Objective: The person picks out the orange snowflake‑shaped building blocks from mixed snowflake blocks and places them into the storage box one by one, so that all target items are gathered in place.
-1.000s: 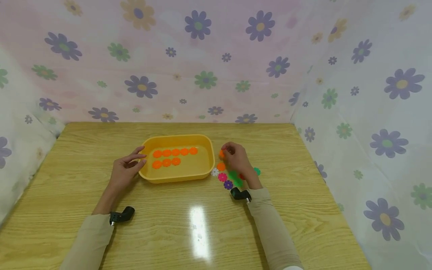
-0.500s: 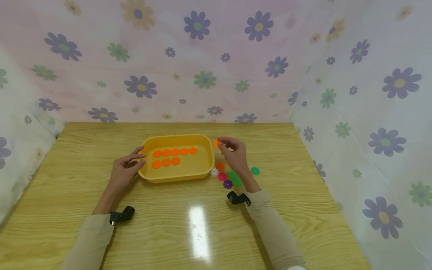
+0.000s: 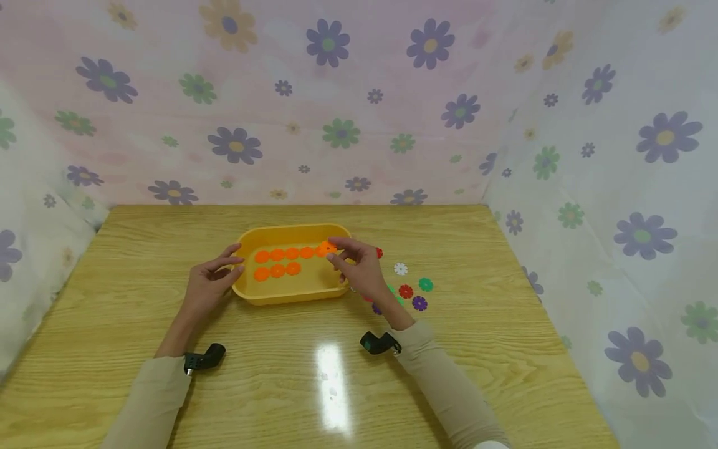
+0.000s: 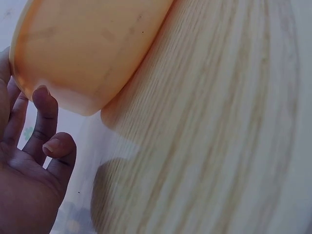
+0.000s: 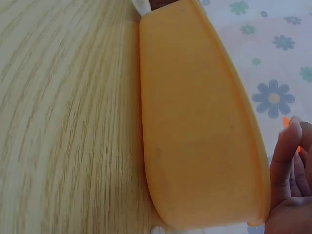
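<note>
Right hand (image 3: 361,268) apparently pinching orange disc (image 3: 328,247) over tray (image 3: 291,293); left hand (image 3: 209,282) relaxed against it.

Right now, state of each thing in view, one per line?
yellow tray: upright on the table, two rows of orange discs inside.
orange disc: pinched in the right hand, over the tray's right end.
right hand: above the tray, pinching that disc.
left hand: fingers relaxed against the tray's left wall.
loose discs: flat on the table, right of the tray.

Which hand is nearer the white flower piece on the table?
Right. The right hand is over the tray's right end, just left of the white flower piece; the left hand touches the tray's far end.
</note>
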`<state>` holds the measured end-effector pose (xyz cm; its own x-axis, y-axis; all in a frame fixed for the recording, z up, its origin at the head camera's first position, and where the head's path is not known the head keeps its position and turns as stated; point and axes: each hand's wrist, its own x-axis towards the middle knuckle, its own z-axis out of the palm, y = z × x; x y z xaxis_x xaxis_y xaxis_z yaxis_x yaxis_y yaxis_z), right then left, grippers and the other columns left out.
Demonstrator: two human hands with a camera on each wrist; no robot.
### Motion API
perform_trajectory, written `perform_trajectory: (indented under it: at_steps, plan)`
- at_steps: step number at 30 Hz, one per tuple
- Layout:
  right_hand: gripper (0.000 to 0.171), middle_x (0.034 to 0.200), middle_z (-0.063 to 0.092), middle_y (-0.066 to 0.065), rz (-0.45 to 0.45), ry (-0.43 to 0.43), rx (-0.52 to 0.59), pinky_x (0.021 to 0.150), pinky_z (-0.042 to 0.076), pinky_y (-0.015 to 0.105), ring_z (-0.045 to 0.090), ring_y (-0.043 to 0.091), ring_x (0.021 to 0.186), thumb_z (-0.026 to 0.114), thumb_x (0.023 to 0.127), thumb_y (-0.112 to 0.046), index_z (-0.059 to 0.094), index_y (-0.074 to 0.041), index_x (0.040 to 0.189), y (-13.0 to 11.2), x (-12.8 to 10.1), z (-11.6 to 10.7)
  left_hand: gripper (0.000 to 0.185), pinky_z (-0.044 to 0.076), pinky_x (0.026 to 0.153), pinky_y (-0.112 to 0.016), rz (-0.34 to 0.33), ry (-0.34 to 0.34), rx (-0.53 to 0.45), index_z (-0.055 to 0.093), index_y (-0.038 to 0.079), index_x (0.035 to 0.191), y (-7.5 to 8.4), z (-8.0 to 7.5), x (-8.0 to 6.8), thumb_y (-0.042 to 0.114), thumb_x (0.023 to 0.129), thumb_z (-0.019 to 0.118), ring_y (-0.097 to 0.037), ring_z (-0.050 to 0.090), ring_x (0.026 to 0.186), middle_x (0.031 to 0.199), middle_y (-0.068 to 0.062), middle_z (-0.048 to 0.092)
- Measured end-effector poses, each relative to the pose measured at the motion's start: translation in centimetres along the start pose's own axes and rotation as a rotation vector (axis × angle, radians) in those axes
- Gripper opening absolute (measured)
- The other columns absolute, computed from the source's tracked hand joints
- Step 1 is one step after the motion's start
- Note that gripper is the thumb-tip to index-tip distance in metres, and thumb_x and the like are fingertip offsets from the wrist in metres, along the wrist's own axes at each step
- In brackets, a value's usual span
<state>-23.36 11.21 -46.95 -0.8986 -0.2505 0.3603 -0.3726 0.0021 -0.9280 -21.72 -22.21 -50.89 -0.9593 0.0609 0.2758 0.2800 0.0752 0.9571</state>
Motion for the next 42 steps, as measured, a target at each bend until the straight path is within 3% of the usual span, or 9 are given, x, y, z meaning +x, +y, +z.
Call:
perform_trajectory:
  at_steps: [7, 12, 18, 23, 28, 36, 39, 42]
  plan:
    - [0.03, 0.115, 0.064, 0.025, 0.055, -0.057, -0.071, 0.055, 0.057, 0.034, 0.061, 0.046, 0.077, 0.065, 0.099, -0.003, 0.067, 0.004, 0.128, -0.4, 0.4, 1.0, 0.029, 0.051, 0.087, -0.012, -0.003, 0.005, -0.001, 0.065, -0.019, 0.117, -0.1, 0.0, -0.2, 0.002, 0.097, 0.067, 0.006, 0.051, 0.132, 0.143, 0.005, 0.062]
    - [0.029, 0.105, 0.064, 0.031, 0.078, -0.117, -0.135, 0.059, 0.059, 0.045, 0.061, 0.051, 0.08, 0.057, 0.103, -0.002, 0.065, 0.008, 0.129, -0.5, 1.0, 1.6, 0.03, 0.051, 0.086, -0.012, -0.004, -0.003, 0.015, 0.063, -0.02, 0.118, -0.1, 0.0, -0.2, 0.002, 0.098, 0.066, 0.006, 0.05, 0.133, 0.144, 0.004, 0.061]
    - [0.023, 0.108, 0.069, 0.022, 0.166, -0.136, -0.235, 0.06, 0.058, 0.033, 0.064, 0.044, 0.08, 0.056, 0.103, -0.001, 0.069, 0.003, 0.122, -0.9, 1.7, 2.5, 0.031, 0.05, 0.087, -0.012, -0.009, -0.001, 0.033, 0.064, -0.02, 0.118, 0.1, 0.1, -0.1, 0.004, 0.098, 0.067, 0.006, 0.049, 0.134, 0.146, 0.001, 0.06]
    - [0.02, 0.107, 0.069, 0.022, 0.246, -0.129, -0.327, 0.062, 0.057, 0.031, 0.061, 0.028, 0.068, 0.056, 0.103, 0.001, 0.069, 0.006, 0.117, -0.7, 2.1, 3.2, 0.032, 0.05, 0.087, -0.012, -0.017, 0.003, 0.055, 0.064, -0.019, 0.119, 0.2, 0.1, 0.0, 0.007, 0.099, 0.066, 0.007, 0.05, 0.132, 0.146, 0.002, 0.06]
    - [0.022, 0.103, 0.07, 0.021, 0.269, -0.166, -0.439, 0.052, 0.045, 0.023, 0.056, 0.015, 0.059, 0.052, 0.102, 0.003, 0.071, 0.005, 0.113, -0.2, 2.3, 3.5, 0.032, 0.05, 0.087, -0.012, -0.009, 0.005, 0.033, 0.063, -0.02, 0.118, 0.2, 0.1, 0.1, 0.005, 0.099, 0.066, 0.007, 0.051, 0.131, 0.143, 0.006, 0.061]
    - [0.027, 0.062, 0.061, 0.008, 0.383, -0.216, -0.541, 0.045, 0.034, 0.022, 0.043, 0.012, 0.044, 0.05, 0.097, 0.007, 0.074, 0.001, 0.105, -0.1, 2.9, 4.0, 0.03, 0.052, 0.084, -0.012, -0.005, 0.011, -0.02, 0.063, -0.021, 0.117, 0.3, 0.1, 0.0, 0.001, 0.098, 0.066, 0.005, 0.054, 0.129, 0.143, 0.004, 0.062]
    - [0.029, 0.059, 0.06, 0.006, 0.441, -0.229, -0.576, 0.045, 0.031, 0.022, 0.037, 0.011, 0.043, 0.051, 0.095, 0.008, 0.076, 0.0, 0.107, -0.3, 3.1, 4.1, 0.031, 0.051, 0.086, -0.012, -0.007, 0.009, -0.018, 0.062, -0.022, 0.118, 0.3, 0.2, 0.0, 0.002, 0.098, 0.065, 0.006, 0.052, 0.13, 0.143, 0.004, 0.062]
    - [0.03, 0.068, 0.067, 0.008, 0.46, -0.243, -0.613, 0.046, 0.031, 0.022, 0.035, 0.011, 0.045, 0.052, 0.094, 0.008, 0.077, -0.001, 0.107, -0.7, 3.3, 4.1, 0.032, 0.051, 0.087, -0.012, -0.011, 0.007, -0.017, 0.062, -0.022, 0.118, 0.3, 0.2, -0.1, 0.003, 0.098, 0.065, 0.006, 0.052, 0.13, 0.142, 0.005, 0.062]
